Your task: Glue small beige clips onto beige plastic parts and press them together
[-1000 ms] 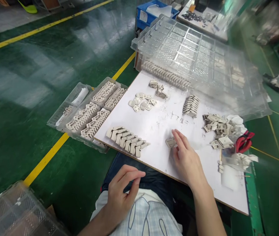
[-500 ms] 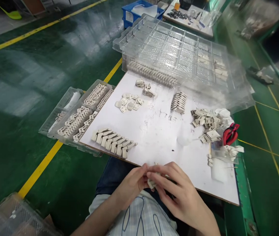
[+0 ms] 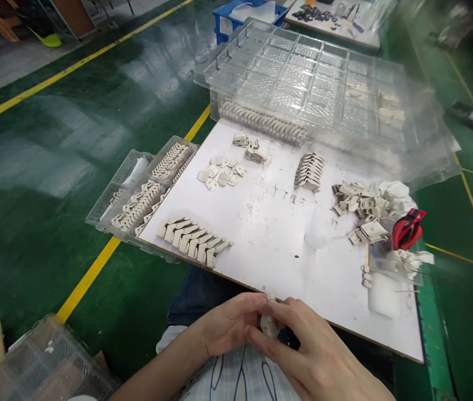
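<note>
Just below the front edge of the white board (image 3: pixel 257 239), a small cream-coloured plastic piece (image 3: pixel 270 326) is held between both hands. My left hand (image 3: pixel 230 323) has its fingers closed at the piece's left side. From the right, my right hand (image 3: pixel 307 340) pinches it with thumb and fingers. The fingers cover part of the piece, so its full shape is hidden. Left of the hands on the board lies a row of bent cream pieces (image 3: pixel 192 239). A second stacked row (image 3: pixel 309 171) is farther back, near a scatter of flat rounded pieces (image 3: pixel 222 174).
A loose heap of cream parts (image 3: pixel 361 203) lies at the board's right, beside red-handled pliers (image 3: pixel 407 229) and a white block (image 3: pixel 384 295). Clear compartment trays (image 3: pixel 299 72) stand along the back. More filled trays (image 3: pixel 136 203) are beyond the left edge.
Both hands have shifted slightly lower in the picture, and the piece between the fingers has been turned. The camera view has also moved a little. The parts on the board look unchanged.
</note>
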A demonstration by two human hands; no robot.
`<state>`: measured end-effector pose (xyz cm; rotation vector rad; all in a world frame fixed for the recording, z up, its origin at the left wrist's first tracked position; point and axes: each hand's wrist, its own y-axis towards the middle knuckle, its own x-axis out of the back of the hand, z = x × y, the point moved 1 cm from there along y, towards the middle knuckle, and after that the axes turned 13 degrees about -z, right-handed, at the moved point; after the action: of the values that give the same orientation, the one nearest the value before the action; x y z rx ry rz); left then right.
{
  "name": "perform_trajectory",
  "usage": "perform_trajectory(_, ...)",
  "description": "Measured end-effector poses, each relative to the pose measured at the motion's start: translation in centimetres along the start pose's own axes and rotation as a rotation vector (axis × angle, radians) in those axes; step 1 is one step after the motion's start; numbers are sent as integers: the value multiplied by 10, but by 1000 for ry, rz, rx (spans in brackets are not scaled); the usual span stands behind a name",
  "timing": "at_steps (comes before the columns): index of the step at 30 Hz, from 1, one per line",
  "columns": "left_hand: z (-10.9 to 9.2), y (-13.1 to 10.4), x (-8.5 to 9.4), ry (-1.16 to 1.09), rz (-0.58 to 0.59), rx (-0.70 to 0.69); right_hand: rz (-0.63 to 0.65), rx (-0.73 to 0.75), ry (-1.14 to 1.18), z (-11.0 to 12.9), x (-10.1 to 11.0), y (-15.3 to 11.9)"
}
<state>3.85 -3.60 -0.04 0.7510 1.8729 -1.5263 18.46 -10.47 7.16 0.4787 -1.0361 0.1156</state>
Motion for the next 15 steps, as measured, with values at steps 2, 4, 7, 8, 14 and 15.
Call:
perform_trajectory(2, -3, 0, -4, 69, 5, -18, 41, -35, 2, 1, 4, 0)
perform_trajectory(4, -6, 0, -4, 133, 4, -38, 57, -19, 18, 1, 8, 2)
perform_trajectory(7, -9, 2, 0, 168, 8, -51, 75, 16, 34, -1, 11, 5)
perform_trajectory(8, -10, 3, 2, 172, 11, -60, 71, 26, 33, -1, 11, 5)
perform_trajectory(14, -13, 0, 8, 139, 87, -168, -4, 31, 81, -6, 5, 6)
perform_trajectory(15, -12, 0, 9, 135, 97, -175, -2, 29, 88, -7, 4, 6)
